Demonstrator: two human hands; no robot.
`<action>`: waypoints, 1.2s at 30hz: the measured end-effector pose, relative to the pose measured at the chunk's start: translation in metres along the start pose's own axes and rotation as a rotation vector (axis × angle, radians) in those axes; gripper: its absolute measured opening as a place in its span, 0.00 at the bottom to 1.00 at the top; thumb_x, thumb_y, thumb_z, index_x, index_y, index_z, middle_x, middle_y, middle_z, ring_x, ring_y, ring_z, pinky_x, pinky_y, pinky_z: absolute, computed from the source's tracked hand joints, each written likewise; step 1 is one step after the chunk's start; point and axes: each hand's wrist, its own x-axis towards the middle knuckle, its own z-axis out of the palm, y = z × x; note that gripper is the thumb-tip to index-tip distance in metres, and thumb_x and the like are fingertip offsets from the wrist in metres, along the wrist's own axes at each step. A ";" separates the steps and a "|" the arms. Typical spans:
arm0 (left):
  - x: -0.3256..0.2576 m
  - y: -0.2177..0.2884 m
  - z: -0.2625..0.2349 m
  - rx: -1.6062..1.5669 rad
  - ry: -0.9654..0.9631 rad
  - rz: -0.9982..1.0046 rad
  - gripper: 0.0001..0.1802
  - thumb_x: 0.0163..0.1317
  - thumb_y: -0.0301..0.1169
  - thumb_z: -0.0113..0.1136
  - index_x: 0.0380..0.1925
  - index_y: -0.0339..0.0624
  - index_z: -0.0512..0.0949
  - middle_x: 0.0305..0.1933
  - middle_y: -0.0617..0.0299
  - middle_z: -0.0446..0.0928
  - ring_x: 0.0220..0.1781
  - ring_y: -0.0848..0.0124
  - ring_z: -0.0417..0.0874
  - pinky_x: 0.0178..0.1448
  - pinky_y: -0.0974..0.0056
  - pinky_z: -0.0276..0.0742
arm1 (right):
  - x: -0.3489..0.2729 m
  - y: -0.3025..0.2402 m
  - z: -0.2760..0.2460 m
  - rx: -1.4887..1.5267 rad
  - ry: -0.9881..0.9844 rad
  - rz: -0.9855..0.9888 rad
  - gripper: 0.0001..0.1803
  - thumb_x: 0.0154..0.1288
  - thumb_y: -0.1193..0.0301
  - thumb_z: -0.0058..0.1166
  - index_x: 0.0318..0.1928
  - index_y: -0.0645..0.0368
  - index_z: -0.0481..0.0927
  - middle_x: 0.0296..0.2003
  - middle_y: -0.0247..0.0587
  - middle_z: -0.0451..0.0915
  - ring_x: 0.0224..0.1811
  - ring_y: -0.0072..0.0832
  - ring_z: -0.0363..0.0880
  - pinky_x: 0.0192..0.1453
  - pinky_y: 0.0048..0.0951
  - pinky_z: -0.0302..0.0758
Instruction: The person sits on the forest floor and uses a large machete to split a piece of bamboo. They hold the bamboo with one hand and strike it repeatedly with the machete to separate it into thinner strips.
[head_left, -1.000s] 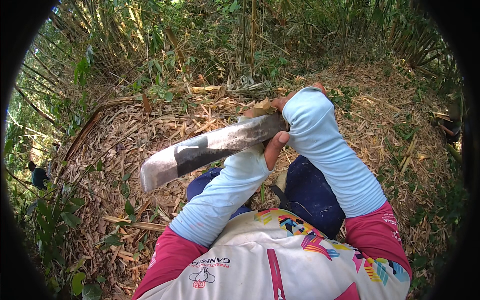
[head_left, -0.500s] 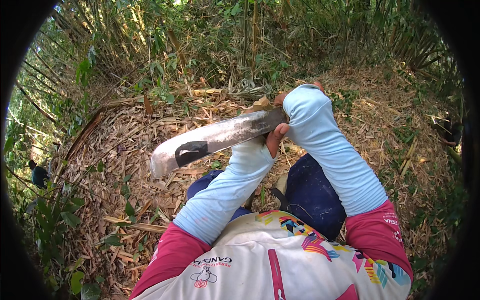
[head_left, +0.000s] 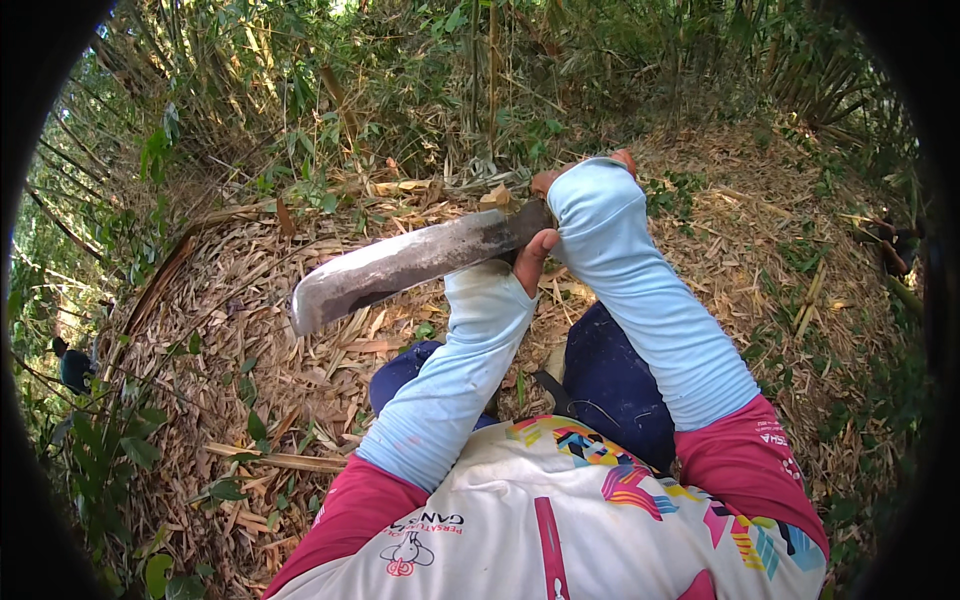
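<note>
Head view: the person stands over a slope of dry bamboo leaves (head_left: 250, 330), both forearms in pale blue sleeves raised in front of the chest. The broad machete (head_left: 410, 262) lies nearly level, tip out to the person's left and a shade lower, handle end toward the right. That long axis is the thing to watch: the blade runs leftward away from the grip, flat face tilted up to the camera. The right hand (head_left: 585, 175) sits at the handle end, mostly hidden behind its own sleeve, so I cannot tell how tightly it is closed. The left hand (head_left: 530, 258) is right against the blade's base, thumb showing below the steel (the fingers are out of sight behind it). No containers anywhere. A pale bamboo piece (head_left: 497, 197) shows just above the blade near the hands.
</note>
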 end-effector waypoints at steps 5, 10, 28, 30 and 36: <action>-0.002 0.001 0.007 0.012 -0.017 0.032 0.28 0.52 0.35 0.75 0.48 0.35 0.71 0.44 0.55 0.80 0.44 0.68 0.81 0.50 0.65 0.76 | 0.004 0.012 0.022 0.098 0.076 0.012 0.24 0.53 0.60 0.56 0.53 0.44 0.76 0.47 0.41 0.82 0.52 0.37 0.80 0.58 0.50 0.65; -0.004 0.013 0.001 -0.084 -0.117 -0.076 0.27 0.53 0.33 0.73 0.49 0.35 0.71 0.42 0.56 0.79 0.45 0.68 0.80 0.50 0.65 0.75 | -0.027 0.007 0.053 0.562 0.567 -0.106 0.25 0.46 0.70 0.64 0.50 0.51 0.81 0.36 0.44 0.84 0.41 0.42 0.82 0.46 0.32 0.77; 0.009 -0.003 -0.031 0.182 -0.508 -0.229 0.36 0.55 0.54 0.66 0.51 0.36 0.69 0.43 0.52 0.77 0.47 0.61 0.78 0.52 0.58 0.71 | -0.020 0.008 0.029 0.249 0.241 -0.174 0.32 0.46 0.56 0.65 0.54 0.52 0.78 0.46 0.42 0.82 0.53 0.41 0.79 0.63 0.37 0.66; 0.008 0.006 -0.029 0.173 -0.483 -0.154 0.37 0.54 0.53 0.67 0.52 0.35 0.69 0.43 0.52 0.77 0.48 0.61 0.77 0.53 0.58 0.71 | -0.022 0.007 0.030 0.202 0.280 -0.164 0.32 0.46 0.56 0.65 0.54 0.52 0.78 0.46 0.43 0.82 0.52 0.41 0.79 0.63 0.36 0.65; 0.005 0.019 -0.022 0.115 -0.419 -0.004 0.36 0.55 0.48 0.68 0.54 0.35 0.67 0.46 0.51 0.76 0.49 0.62 0.77 0.53 0.59 0.71 | -0.028 0.000 0.022 0.087 0.266 -0.153 0.26 0.53 0.57 0.58 0.56 0.42 0.77 0.45 0.38 0.82 0.51 0.37 0.80 0.57 0.52 0.64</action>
